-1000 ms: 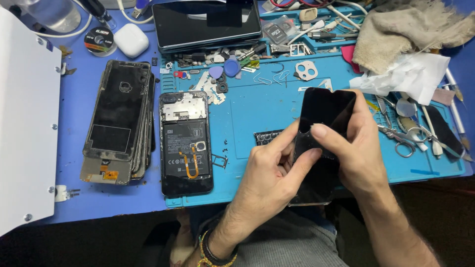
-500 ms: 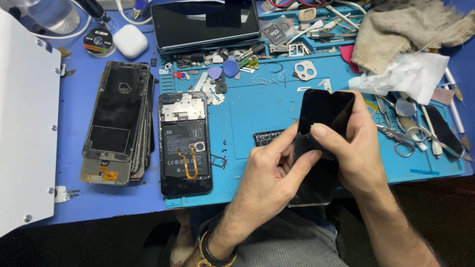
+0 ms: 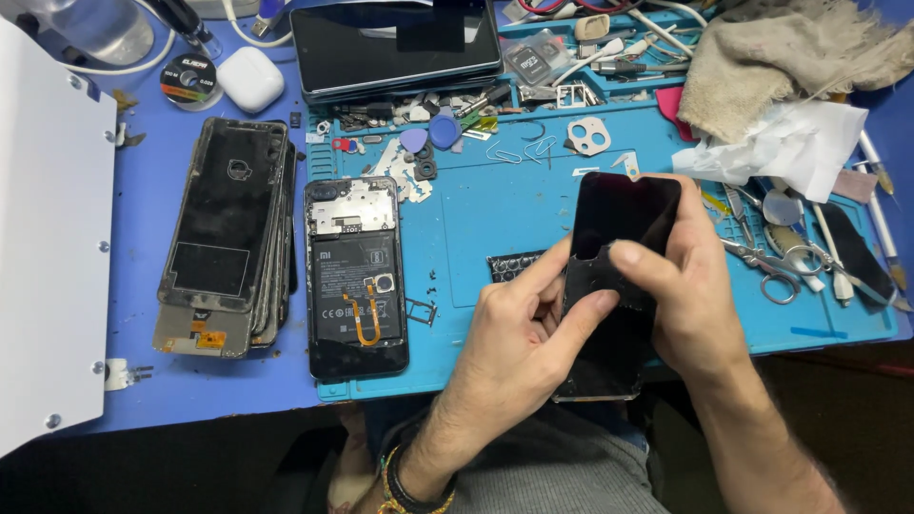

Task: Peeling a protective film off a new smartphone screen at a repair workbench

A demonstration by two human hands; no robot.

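Gripping: black phone screen panel (image 3: 624, 224), pinched by both hands above the blue work mat (image 3: 495, 219).
Left hand (image 3: 519, 338) thumb and right hand (image 3: 690, 290) fingers clamp its lower half; opened phone (image 3: 354, 276) with orange ribbon lies left, beside stacked frames (image 3: 228, 233); white earbud case (image 3: 250, 78) far top-left.

Both hands (image 3: 609, 314) together, fingers pinching.

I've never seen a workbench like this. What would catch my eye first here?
Likely the two hands near the front edge of the blue mat: the left hand and right hand together hold a dark phone screen panel. To their left an opened phone lies face down with its insides bare, beside a stack of old screens.
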